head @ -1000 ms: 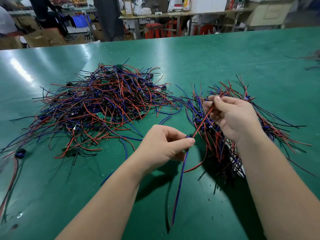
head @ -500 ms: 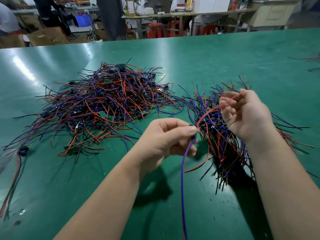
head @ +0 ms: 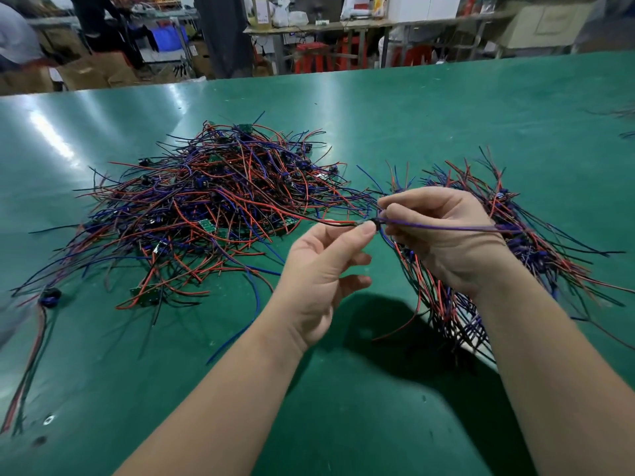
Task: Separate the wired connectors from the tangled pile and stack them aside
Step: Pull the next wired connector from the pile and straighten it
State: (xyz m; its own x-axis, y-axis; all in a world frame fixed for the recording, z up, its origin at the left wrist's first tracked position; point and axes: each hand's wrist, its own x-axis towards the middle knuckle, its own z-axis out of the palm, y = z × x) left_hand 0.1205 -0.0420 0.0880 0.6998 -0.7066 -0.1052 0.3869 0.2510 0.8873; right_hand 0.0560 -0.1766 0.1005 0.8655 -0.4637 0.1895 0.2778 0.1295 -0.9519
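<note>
A tangled pile (head: 213, 207) of red, blue and black wired connectors with small green boards lies on the green table (head: 412, 115), left of centre. A sorted stack (head: 536, 242) of the same connectors lies on the right, partly hidden under my right arm. Both hands meet above the table between the two heaps. My left hand (head: 319, 273) pinches the small black connector (head: 375, 224) and its red and black leads between thumb and forefinger. My right hand (head: 443, 231) pinches the same piece, and its purple wire (head: 446, 228) runs right across the back of that hand.
A lone black connector with a red and black lead (head: 49, 297) lies at the left edge. More loose wires (head: 625, 115) show at the far right. Beyond the table's far edge stand workbenches, red stools, cardboard boxes and people.
The purple wire that hung down from my left hand now lies level across my right hand. My right hand came left and joined my left hand at the connector.
</note>
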